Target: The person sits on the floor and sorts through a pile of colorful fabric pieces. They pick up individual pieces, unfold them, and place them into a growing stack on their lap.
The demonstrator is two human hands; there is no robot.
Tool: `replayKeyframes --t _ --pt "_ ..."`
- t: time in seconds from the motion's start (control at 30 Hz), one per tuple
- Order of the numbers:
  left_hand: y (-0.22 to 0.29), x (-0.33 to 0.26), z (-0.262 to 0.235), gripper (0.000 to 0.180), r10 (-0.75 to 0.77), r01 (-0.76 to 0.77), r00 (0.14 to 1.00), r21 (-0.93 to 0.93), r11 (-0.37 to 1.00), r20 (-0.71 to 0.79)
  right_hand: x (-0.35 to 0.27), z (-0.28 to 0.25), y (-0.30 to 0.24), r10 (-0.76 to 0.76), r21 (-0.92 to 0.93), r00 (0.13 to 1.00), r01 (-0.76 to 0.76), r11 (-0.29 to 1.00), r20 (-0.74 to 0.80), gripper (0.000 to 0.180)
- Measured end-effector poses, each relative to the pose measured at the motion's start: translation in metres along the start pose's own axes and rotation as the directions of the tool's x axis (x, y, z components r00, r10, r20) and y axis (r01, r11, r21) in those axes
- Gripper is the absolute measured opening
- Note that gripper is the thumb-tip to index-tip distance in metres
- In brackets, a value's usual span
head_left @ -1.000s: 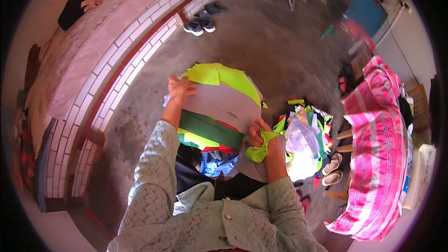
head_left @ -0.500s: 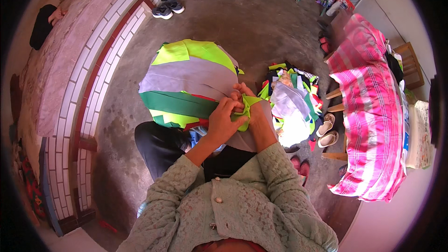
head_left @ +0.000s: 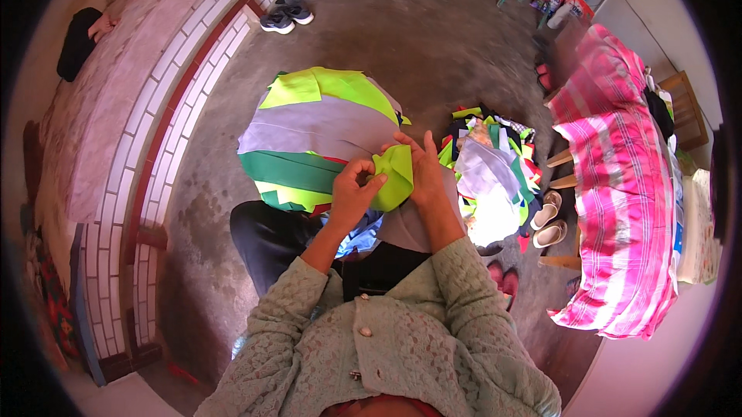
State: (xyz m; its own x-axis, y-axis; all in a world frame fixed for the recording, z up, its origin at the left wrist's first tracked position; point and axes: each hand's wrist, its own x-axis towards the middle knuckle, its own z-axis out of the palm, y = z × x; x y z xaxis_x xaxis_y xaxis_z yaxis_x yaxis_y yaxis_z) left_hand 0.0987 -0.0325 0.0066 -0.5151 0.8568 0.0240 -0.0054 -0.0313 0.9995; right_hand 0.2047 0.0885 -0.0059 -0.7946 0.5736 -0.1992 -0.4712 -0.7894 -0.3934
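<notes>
Your left hand [head_left: 352, 197] pinches the lime fabric scrap [head_left: 396, 177] at the near right of the layered fabric pieces [head_left: 317, 127]. Your right hand's [head_left: 427, 173] fingers spread wide alongside, apparently bracing it.

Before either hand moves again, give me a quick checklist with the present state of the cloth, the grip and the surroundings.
1. Left hand has the lime cloth piece: ok, pinched at the fingertips.
2. Right hand gripping the same piece: cannot tell; fingers are extended beside it, contact partly hidden.
3. Lime piece lying flat: not ok, bent and bunched near the left fingertips.
4. Broad layered cloth bundle supported underneath: cannot tell, its underside is hidden.
5. Scrap pile apart from both hands: ok, to the right of the right hand.
6. Pale sandals away from the hands: ok, right of the pile.
</notes>
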Motion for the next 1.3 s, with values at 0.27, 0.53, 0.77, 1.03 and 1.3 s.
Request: replayKeyframes --t 0.27,0.53,0.77,1.03,1.3 --pt "0.011 0.001 -0.016 0.012 -0.146 0.154 0.988 -0.38 0.912 0.048 -0.004 0.004 0.01 -0.047 -0.414 0.984 0.115 0.903 0.172 0.065" --pt "0.004 0.002 -0.025 0.025 -0.095 0.056 0.993 -0.455 0.889 -0.064 -0.006 0.013 0.015 -0.18 -0.67 0.981 0.178 0.721 0.067 0.069" --pt "0.011 0.008 -0.035 0.033 -0.036 -0.007 0.983 -0.226 0.974 -0.182 -0.003 0.008 0.011 -0.22 -0.415 0.974 0.176 0.893 -0.06 0.041" --pt "-0.008 0.036 -0.053 0.03 0.603 -0.278 0.792 0.825 0.493 -0.094 0.0 0.004 0.012 -0.414 -0.59 0.908 0.301 0.75 -0.063 0.047" --pt "-0.011 0.029 -0.047 0.023 0.574 -0.156 0.815 0.921 0.358 -0.085 0.033 0.065 -0.042 -0.351 -0.585 0.936 0.28 0.762 -0.008 0.054"
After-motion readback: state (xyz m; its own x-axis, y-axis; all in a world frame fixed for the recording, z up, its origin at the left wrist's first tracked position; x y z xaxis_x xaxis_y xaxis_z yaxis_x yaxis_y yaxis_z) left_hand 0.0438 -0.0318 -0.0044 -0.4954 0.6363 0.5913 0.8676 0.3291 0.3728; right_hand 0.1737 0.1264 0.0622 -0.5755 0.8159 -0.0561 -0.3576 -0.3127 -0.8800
